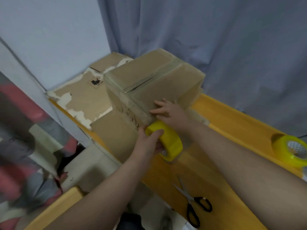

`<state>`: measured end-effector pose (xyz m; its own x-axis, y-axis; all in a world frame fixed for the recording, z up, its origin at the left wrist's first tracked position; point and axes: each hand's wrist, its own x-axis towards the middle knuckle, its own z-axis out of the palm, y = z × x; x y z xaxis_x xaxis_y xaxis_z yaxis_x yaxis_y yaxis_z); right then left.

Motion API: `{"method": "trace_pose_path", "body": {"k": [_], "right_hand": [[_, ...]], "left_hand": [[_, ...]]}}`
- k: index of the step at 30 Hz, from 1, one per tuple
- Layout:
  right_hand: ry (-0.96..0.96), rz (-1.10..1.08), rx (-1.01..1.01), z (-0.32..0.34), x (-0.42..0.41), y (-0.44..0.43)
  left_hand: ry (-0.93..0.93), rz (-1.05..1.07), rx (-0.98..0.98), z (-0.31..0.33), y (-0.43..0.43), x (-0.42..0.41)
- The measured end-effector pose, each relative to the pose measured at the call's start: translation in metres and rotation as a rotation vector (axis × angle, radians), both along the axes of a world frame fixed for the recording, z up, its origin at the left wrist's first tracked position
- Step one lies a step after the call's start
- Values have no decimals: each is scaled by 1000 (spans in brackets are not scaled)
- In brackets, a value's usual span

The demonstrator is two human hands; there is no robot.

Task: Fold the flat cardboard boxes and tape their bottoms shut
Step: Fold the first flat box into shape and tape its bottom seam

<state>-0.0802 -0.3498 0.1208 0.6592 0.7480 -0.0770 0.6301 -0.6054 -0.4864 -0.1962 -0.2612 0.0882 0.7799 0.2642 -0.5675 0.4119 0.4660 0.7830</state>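
At box (166, 83) near corner: tape roll (171, 141) gripped by L hand (147, 143); R hand (169, 110) laid flat on top (fingers spread); seam (152, 76) runs away, beyond both.

Box (154, 83) blocks ahead; scissors (193, 205), spare roll (292, 150) right.

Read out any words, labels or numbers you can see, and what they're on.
No text is readable.
Black stamp on the torn flat cardboard sheet: too blurred to read.
Dark marks on the side of the taped brown cardboard box: too blurred to read.
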Motion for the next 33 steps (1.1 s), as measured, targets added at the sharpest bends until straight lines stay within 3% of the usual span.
{"method": "trace_pose_path", "body": {"k": [4,10,15,22,25,29,33], "right_hand": [[-161,160,-153,9,19,3],[-241,157,-108,1,13,1],[-296,168,-62,-7,13,-4],[-515,133,116,-33,13,-5],[-610,127,136,-45,13,-3],[-643,118,125,-55,12,-2],[-558,171,115,-54,20,-8]], "left_hand": [[17,41,59,7,-5,-6],[65,10,217,0,-1,-2],[278,68,82,-28,-3,5],[232,131,237,-41,-5,13],[217,168,214,-46,-5,10],[194,165,164,-50,-5,10],[225,110,225,-50,0,13]]}}
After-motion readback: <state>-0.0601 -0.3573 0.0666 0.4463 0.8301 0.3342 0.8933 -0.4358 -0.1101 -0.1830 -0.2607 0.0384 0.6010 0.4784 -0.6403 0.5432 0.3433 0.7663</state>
